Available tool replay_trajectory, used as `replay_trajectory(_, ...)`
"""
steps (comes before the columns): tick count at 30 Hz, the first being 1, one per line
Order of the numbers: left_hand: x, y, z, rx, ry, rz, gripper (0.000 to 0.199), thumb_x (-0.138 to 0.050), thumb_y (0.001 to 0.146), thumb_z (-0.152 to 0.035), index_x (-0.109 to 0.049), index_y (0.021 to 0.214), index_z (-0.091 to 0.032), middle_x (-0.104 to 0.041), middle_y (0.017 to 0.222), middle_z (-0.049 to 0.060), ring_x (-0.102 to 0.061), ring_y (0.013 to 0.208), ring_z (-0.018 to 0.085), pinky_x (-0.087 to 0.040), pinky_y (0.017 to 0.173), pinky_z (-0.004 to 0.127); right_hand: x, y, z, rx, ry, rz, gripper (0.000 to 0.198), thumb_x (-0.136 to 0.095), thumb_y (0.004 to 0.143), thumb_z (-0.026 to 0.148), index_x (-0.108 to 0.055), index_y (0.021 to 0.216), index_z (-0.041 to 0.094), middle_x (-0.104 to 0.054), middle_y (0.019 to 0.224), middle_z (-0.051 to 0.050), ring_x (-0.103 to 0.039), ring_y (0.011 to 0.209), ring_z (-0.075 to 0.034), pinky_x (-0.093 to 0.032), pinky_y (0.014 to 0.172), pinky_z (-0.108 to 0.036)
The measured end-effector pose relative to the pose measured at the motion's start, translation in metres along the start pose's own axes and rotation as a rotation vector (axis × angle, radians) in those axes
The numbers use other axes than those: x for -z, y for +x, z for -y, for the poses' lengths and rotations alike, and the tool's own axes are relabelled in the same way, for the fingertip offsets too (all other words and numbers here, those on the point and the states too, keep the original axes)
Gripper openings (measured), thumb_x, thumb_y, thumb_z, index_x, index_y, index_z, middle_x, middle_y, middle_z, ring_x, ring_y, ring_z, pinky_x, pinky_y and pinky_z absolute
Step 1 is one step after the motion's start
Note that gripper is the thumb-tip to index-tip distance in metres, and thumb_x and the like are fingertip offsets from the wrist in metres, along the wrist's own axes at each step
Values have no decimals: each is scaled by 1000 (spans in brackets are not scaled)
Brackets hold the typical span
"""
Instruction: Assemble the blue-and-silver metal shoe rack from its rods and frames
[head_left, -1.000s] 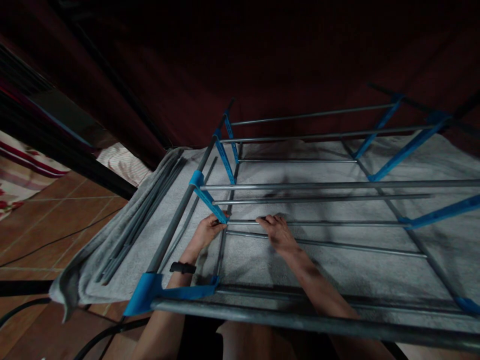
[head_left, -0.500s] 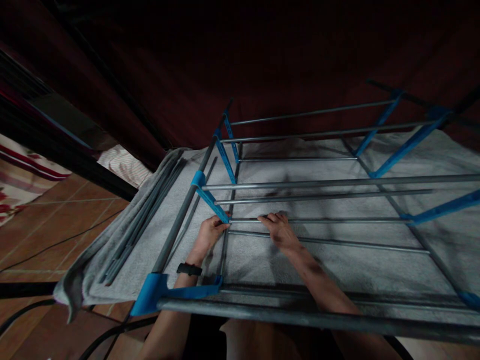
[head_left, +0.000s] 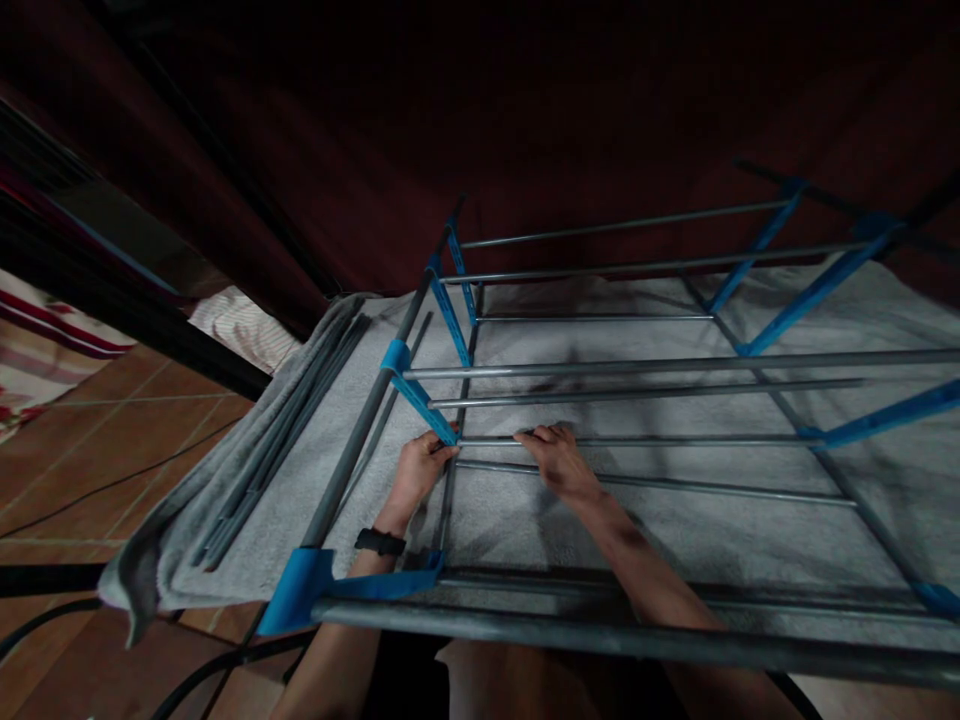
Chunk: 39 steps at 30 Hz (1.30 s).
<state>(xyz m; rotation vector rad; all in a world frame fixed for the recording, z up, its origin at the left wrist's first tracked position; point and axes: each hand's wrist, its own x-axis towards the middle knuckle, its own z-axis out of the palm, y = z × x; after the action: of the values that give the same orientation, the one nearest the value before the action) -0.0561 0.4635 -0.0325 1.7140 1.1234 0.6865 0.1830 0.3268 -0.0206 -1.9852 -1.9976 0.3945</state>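
My left hand (head_left: 421,468), with a dark band on its wrist, is closed around the lower end of a blue plastic bracket (head_left: 421,402), where it meets a grey upright tube. Some of its fingers are hidden behind the bracket. To the right, my right hand (head_left: 559,458) pinches a thin metal tube (head_left: 675,442) whose left end meets that bracket end. Just below runs another thin tube (head_left: 720,487), under my right hand. Both hands reach inside a rack frame of grey tubes and blue brackets, lying on its side.
Several loose grey tubes (head_left: 289,430) lie at the left on a grey blanket (head_left: 517,520). In front, a thick tube (head_left: 525,632) with a blue corner piece (head_left: 298,590) crosses over my forearms. A dark red curtain (head_left: 585,120) hangs behind; tiled floor (head_left: 127,440) shows at left.
Both hands keep the same hold on the bracket end and the tube. The view has shifted very slightly; the rack's parts stay in place.
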Motion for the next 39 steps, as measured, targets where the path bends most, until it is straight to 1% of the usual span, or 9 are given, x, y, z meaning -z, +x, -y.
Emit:
replay_trajectory(7, 0, -1, 0, -25, 76, -32, 33, -74, 70, -29, -75, 102, -20, -75, 111, 6, -68, 107, 30, -49, 100, 44, 2, 2, 0, 10, 14, 2, 58, -33, 90, 1, -58, 136, 24, -63, 109, -6, -53, 105, -21, -32, 98, -33)
replay_trajectory(11, 0, -3, -5, -64, 195, -38, 32, -70, 75, -27, -74, 106, -19, -75, 110, 6, -68, 105, 29, -50, 98, 42, 3, 1, 0, 25, 26, 2, 56, -37, 89, 3, -59, 136, 24, -64, 107, -6, -54, 104, -21, -33, 98, -33)
replay_trajectory(16, -2, -7, -15, -86, 327, -17, 31, -66, 80, -22, -70, 111, -17, -74, 113, 8, -68, 107, 25, -52, 96, 37, 0, 0, -2, 24, -21, -23, 55, -39, 87, 2, -60, 134, 23, -63, 110, -7, -53, 103, -23, -33, 99, -36)
replay_trajectory(21, -11, -11, -20, -98, 430, -70, 29, -67, 83, -21, -68, 112, -15, -73, 113, 10, -70, 102, 24, -54, 90, 34, -3, 1, -5, 29, 4, -41, 52, -37, 90, 4, -61, 133, 23, -63, 107, -7, -52, 105, -23, -33, 99, -36)
replay_trajectory(24, -15, -13, -20, -95, 480, -111, 27, -67, 84, -21, -68, 110, -15, -74, 111, 11, -70, 101, 24, -54, 90, 34, -4, 2, -6, 27, 5, -41, 53, -36, 90, 3, -62, 132, 23, -63, 106, -7, -53, 103, -23, -34, 99, -36)
replay_trajectory(27, -18, -14, -22, -87, 493, -134, 25, -66, 85, -20, -67, 109, -15, -74, 110, 12, -70, 103, 25, -53, 90, 34, -5, 2, -5, 26, -4, -42, 54, -36, 90, 2, -62, 132, 24, -63, 106, -7, -54, 101, -22, -33, 99, -35)
replay_trajectory(31, -21, -17, -23, -62, 478, -141, 24, -63, 86, -18, -66, 109, -14, -75, 104, 12, -71, 100, 24, -53, 87, 33, -4, 2, -3, 16, -10, -46, 53, -36, 91, 3, -61, 133, 25, -64, 106, -6, -54, 101, -22, -34, 98, -35)
replay_trajectory(35, -25, -20, -20, -33, 383, -160, 27, -62, 86, -19, -65, 112, -15, -75, 105, 11, -71, 99, 22, -53, 86, 31, -4, 2, -4, 30, -10, -47, 52, -38, 91, 4, -61, 134, 25, -64, 106, -6, -55, 101, -22, -33, 98, -35)
replay_trajectory(39, -29, -21, -18, -29, 340, -178, 22, -59, 87, -19, -64, 108, -18, -75, 102, 8, -71, 98, 21, -52, 85, 29, -5, 3, -5, 33, -8, -37, 53, -39, 90, 3, -61, 134, 25, -64, 106, -6, -55, 100, -21, -33, 98, -34)
